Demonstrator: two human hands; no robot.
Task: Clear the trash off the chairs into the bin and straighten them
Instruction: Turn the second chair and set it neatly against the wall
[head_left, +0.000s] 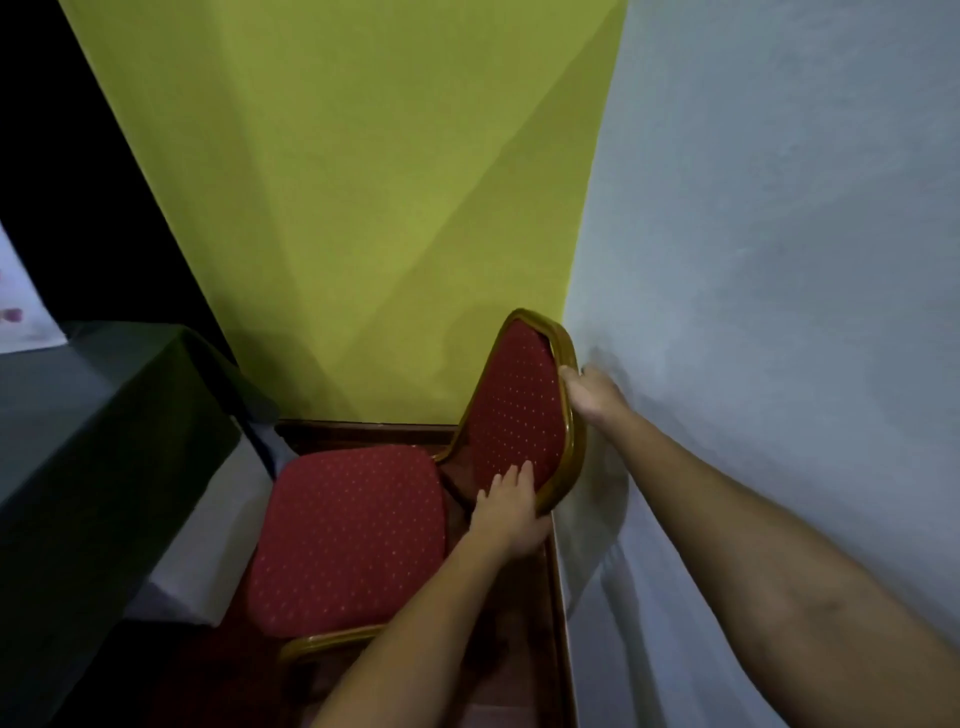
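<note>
A chair with a red dotted seat and a gold frame stands in a room corner, its red backrest toward the pale wall on the right. My left hand grips the lower near edge of the backrest, fingers over the red padding. My right hand holds the upper far edge of the backrest frame, close to the wall. The seat is bare, and neither trash nor a bin is in view.
A table draped in dark cloth over white stands at the left, close to the chair's seat. A yellow-green wall is behind, a pale blue-grey wall on the right. Dark wooden skirting runs along the floor.
</note>
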